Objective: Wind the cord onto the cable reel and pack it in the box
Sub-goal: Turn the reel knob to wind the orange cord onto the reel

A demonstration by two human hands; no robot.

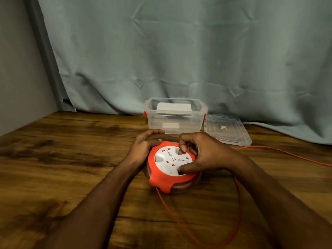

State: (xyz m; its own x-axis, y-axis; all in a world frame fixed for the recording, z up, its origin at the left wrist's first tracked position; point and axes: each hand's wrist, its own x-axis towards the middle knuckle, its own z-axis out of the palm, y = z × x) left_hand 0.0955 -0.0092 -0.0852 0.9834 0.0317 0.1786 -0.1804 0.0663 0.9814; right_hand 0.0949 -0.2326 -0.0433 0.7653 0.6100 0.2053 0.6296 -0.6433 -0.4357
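The cable reel (161, 177) is a round orange case with a white socket face, lying flat on the wooden table (62, 159). My left hand (143, 144) grips its far left rim. My right hand (203, 151) rests on the white face, with a fingertip and the thumb pressed into recesses of the white disc. An orange cord (239, 203) leaves the reel's near side, loops across the table toward me and runs off to the right. The clear plastic box (176, 115) with orange latches stands open just behind the reel.
The box's clear lid (226, 129) lies flat to the right of the box. A white card sits inside the box. A grey-green curtain (179, 51) hangs behind the table, and a wall closes the left side.
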